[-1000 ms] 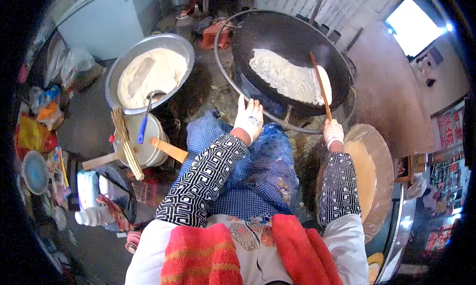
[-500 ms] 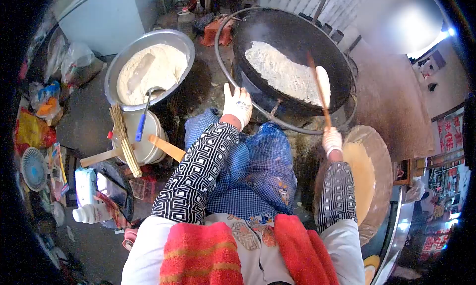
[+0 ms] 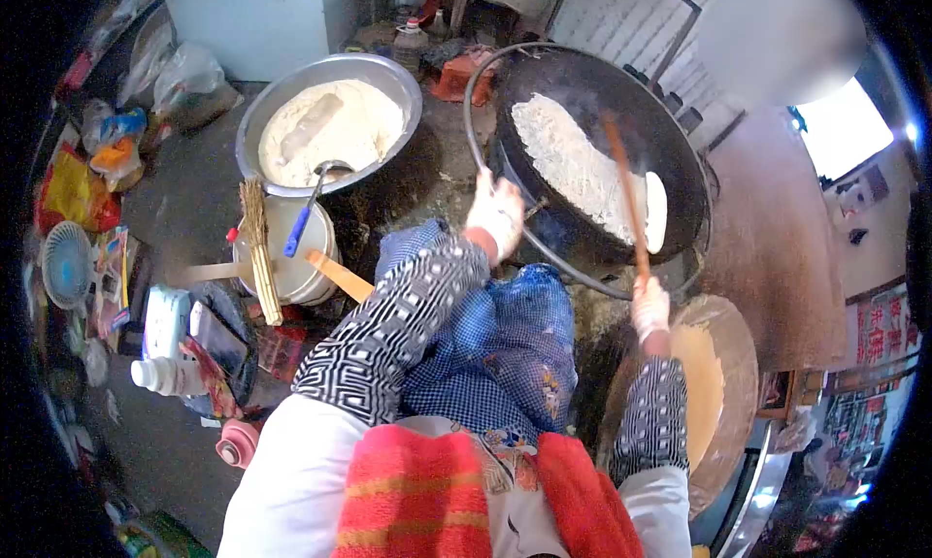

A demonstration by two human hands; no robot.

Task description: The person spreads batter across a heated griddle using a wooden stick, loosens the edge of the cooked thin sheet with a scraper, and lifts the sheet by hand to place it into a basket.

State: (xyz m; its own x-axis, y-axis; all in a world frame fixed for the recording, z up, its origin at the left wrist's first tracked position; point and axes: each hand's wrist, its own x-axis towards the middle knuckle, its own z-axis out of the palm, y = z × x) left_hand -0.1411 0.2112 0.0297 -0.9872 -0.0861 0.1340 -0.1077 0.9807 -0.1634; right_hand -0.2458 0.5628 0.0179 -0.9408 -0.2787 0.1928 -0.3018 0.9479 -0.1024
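Observation:
My right hand [image 3: 650, 311], in a white glove, is closed around the lower end of a long wooden stick [image 3: 624, 184]. The stick extends over a round black griddle [image 3: 582, 82]. Pale batter [image 3: 573, 165] covers a curved band of the griddle, and a smooth white oblong lump [image 3: 656, 213] sits just right of the stick. My left hand [image 3: 497, 216], also gloved, is at the metal ring [image 3: 473, 112] around the griddle, with its fingers curled over it; motion blurs them slightly.
A metal basin [image 3: 413, 92] of batter stands left, holding a blue-handled ladle [image 3: 300, 230]. Below it, a straw brush [image 3: 258, 257] lies across a white bucket [image 3: 316, 284]. A wide shallow container [image 3: 743, 403] with a yellowish layer stands right, below a brown board [image 3: 777, 247].
My view has shifted, so most things appear lower and further right. The stick and white lump have come nearer the griddle's front edge. My left hand's fingers are less spread.

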